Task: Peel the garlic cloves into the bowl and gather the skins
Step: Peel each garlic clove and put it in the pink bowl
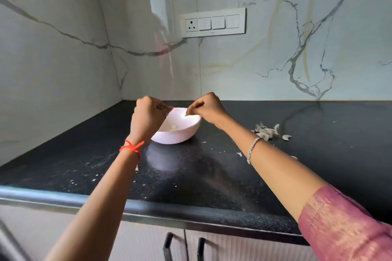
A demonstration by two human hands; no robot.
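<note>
A white bowl stands on the black counter, with a pale peeled clove lying inside it. Both hands hover over the bowl's rim. My left hand is curled, its fingertips pinching something small that I cannot make out. My right hand is curled too and pinches a small pale piece, skin or clove, above the bowl. A heap of garlic skins lies on the counter to the right of the bowl, behind my right forearm.
Small skin scraps and crumbs are scattered across the black counter. Marble walls close the counter's back and left sides; a switch panel sits on the back wall. Cabinet handles show below the front edge.
</note>
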